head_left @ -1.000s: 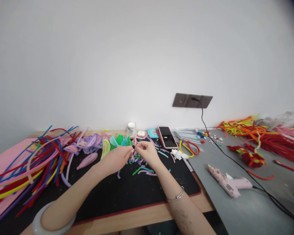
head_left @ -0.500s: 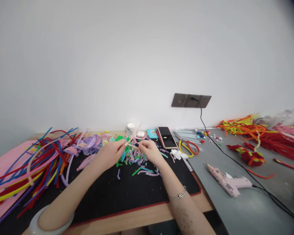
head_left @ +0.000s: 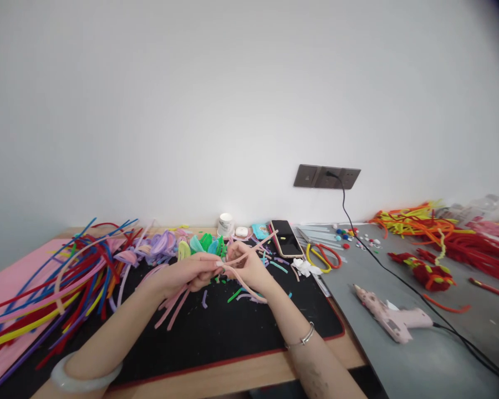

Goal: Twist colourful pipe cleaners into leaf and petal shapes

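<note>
Pale pink pipe cleaners (head_left: pixel 247 287) are crossed between my two hands above the black mat (head_left: pixel 216 343). My left hand (head_left: pixel 189 272) is closed, pinching them at the crossing with thumb and fingertips; two ends hang below its palm. Curled around the same strands from the other side is my right hand (head_left: pixel 249 271), its fingers partly hidden behind them. One strand sticks up to the right past this hand, and another bends down over its wrist. Small cut pipe cleaner pieces (head_left: pixel 279 267) lie scattered behind and beside the hands.
Long colored pipe cleaners (head_left: pixel 75 277) are heaped at left, beside purple looped shapes (head_left: pixel 163 244). A paper cup (head_left: pixel 225 224), phone (head_left: pixel 286 239) and scissors (head_left: pixel 325 258) stand or lie toward the wall. A corded pink glue gun (head_left: pixel 395 316) rests on the grey table at right.
The pink pipe cleaners have turned: ends now hang under my left hand and others reach right over my right hand. My right hand has rolled palm inward. The view has shifted slightly.
</note>
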`<state>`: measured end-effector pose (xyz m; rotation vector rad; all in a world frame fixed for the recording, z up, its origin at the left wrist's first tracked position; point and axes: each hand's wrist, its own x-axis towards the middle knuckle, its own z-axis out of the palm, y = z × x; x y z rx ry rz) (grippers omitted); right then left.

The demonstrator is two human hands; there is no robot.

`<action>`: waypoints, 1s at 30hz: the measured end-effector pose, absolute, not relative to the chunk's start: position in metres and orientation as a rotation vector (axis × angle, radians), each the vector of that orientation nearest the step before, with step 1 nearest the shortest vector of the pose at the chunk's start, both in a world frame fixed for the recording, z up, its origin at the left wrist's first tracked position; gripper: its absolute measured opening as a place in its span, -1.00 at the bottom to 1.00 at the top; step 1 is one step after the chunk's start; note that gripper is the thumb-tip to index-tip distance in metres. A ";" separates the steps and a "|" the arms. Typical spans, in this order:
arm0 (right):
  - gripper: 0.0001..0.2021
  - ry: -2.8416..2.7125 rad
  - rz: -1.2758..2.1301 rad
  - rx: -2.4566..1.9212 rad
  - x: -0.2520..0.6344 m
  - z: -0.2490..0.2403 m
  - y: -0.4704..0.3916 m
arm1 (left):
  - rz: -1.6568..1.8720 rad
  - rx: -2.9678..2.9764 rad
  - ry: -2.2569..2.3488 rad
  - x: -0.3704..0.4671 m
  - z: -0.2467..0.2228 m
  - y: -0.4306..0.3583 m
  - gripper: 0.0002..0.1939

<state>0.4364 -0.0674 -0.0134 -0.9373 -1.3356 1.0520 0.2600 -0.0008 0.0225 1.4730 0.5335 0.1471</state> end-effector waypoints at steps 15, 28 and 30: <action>-0.72 -1.433 0.762 -1.072 0.440 -0.019 -0.061 | 0.156 1.383 0.548 0.279 0.005 0.000 -0.66; -0.71 -0.936 1.337 -1.129 0.445 -0.020 -0.060 | 0.377 2.587 0.766 0.290 0.008 -0.022 -0.71; -0.69 -0.972 1.341 -1.100 0.446 -0.017 -0.062 | 0.411 2.472 0.720 0.289 0.007 -0.018 -0.68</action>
